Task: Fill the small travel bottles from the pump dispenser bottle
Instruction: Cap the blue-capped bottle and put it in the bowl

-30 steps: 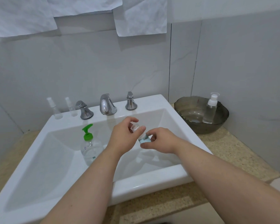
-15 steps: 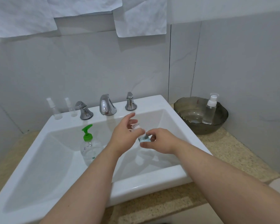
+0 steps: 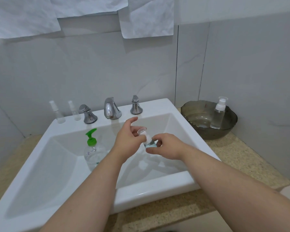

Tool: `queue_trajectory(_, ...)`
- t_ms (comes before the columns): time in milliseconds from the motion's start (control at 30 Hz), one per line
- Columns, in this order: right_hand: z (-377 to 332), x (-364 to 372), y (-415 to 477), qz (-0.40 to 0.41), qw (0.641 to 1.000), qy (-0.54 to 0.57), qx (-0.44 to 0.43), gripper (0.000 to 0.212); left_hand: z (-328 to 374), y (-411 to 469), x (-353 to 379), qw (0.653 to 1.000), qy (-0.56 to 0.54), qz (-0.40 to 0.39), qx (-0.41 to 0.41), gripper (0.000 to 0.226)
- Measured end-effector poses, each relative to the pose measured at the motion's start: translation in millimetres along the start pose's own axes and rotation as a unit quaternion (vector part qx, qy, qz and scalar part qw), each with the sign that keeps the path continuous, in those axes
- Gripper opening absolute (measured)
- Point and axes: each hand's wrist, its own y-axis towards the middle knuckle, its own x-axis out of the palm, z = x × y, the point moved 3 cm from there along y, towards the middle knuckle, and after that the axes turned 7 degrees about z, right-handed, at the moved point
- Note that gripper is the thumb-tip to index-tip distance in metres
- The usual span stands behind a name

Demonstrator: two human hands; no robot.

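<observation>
Two hands meet over the sink (image 3: 151, 190) basin, presumably so any drip lands in porcelain rather than on the counter. The right hand (image 3: 166, 146) pinches the lower body of a small travel bottle (image 3: 150, 144) between thumb and fingertips, holding it tilted toward the left hand (image 3: 127, 143). That hand closes its thumb and curled fingers on the white spray top (image 3: 145, 135), forefinger lifted free. It reads as a twisting grip, one hand anchoring while the other turns, though I cannot say whether the top is going on or coming off.

Bluish liquid shows low in the bottle, but the right fingers cover its base, so the fill level is hard to judge. Just left of the left hand, down in the basin, stands the pump dispenser bottle (image 3: 92, 151); the left forearm cuts off its lower side. Farther beyond and left of that hand, a spare travel bottle (image 3: 58, 113) and its twin (image 3: 74, 112) wait on the ledge, too pale to tell if filled. Well right of the right hand, a larger spray bottle (image 3: 218, 114) leans in a dark bowl (image 3: 208, 134).
</observation>
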Motion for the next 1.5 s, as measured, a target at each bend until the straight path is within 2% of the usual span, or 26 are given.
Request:
queue_trajectory(67,-0.3,-0.4,0.7,0.005,1.000,0.001,-0.002,0.035,1.9,0.3,-0.2,1.000,-0.009,0.005,0.003,0.067)
queue_trajectory(200,-0.2,0.9,-0.4,0.000,1.000,-0.005,-0.006,0.044,-0.7,-0.9,0.3,0.997,0.077,0.013,0.019,0.064)
queue_trajectory(400,-1.9,-1.7,-3.5,0.008,1.000,0.001,0.003,0.044,0.1,-0.6,-1.3,0.999,0.046,0.005,0.006,0.067)
queue_trajectory(500,-5.5,0.0,-7.2,-0.002,1.000,-0.005,-0.004,0.044,-2.6,-0.6,-0.4,0.993,0.113,0.008,0.016,0.051)
queue_trajectory(600,-9.7,-2.7,-8.6,0.012,1.000,-0.009,-0.015,0.040,-7.2,2.6,-0.3,0.997,0.070,0.018,0.004,0.027)
queue_trajectory(667,-10.9,-3.4,-8.1,0.017,1.000,0.002,-0.020,0.038,-9.9,2.8,-0.7,0.999,0.024,0.012,-0.027,0.022)
queue_trajectory(833,-11.8,-1.7,-9.3,-0.048,0.991,0.123,0.019,0.031,-7.3,3.5,-4.9,0.996,-0.055,-0.023,-0.063,0.029)
queue_trajectory(1000,-17.3,-3.6,-11.8,-0.087,0.943,0.309,0.091,0.045,-1.6,2.3,-12.3,0.984,-0.139,-0.044,-0.103,0.027)
queue_trajectory(1100,-19.9,-5.6,-14.8,-0.098,0.924,0.351,0.118,0.041,-0.7,0.5,-12.0,0.982,-0.151,-0.047,-0.098,0.027)
queue_trajectory(1233,-19.5,-5.5,-16.6,-0.110,0.919,0.352,0.137,0.041,-3.6,-1.6,-10.7,0.981,-0.160,-0.039,-0.104,0.037)
queue_trajectory(1333,-18.1,-2.7,-16.5,-0.110,0.933,0.317,0.131,0.034,-6.7,-1.0,-6.2,0.985,-0.142,-0.014,-0.096,0.044)
queue_trajectory(1500,-16.7,3.9,-15.2,-0.068,0.984,0.132,0.098,0.029,-9.4,-2.4,1.3,0.998,-0.026,-0.041,-0.027,0.048)
